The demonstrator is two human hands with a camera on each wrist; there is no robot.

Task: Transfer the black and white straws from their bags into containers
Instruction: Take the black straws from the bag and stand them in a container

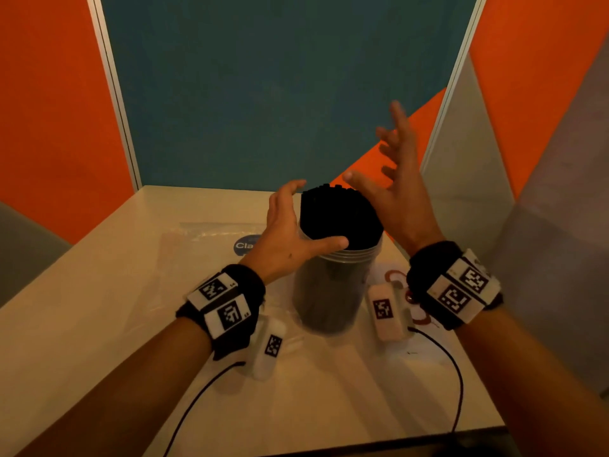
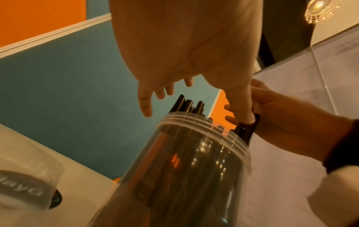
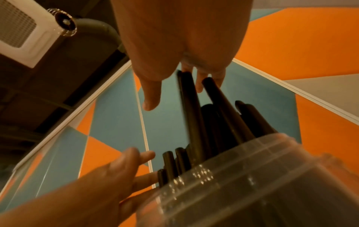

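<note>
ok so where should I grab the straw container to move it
Grip the clear container around its bare mid-wall, below the ridged rim, coming in from the left or right side. It stands upright and the black straws stick out above the rim, so a grasp from above would likely be blocked.

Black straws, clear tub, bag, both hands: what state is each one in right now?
Black straws: standing bundled in the container, tops above the rim.
Clear container: upright on the table, lidless, full.
Clear plastic bag: flat on the table, apparently empty.
Left hand: open, thumb touching the straws.
Right hand: open, fingers spread, holding nothing.
</note>
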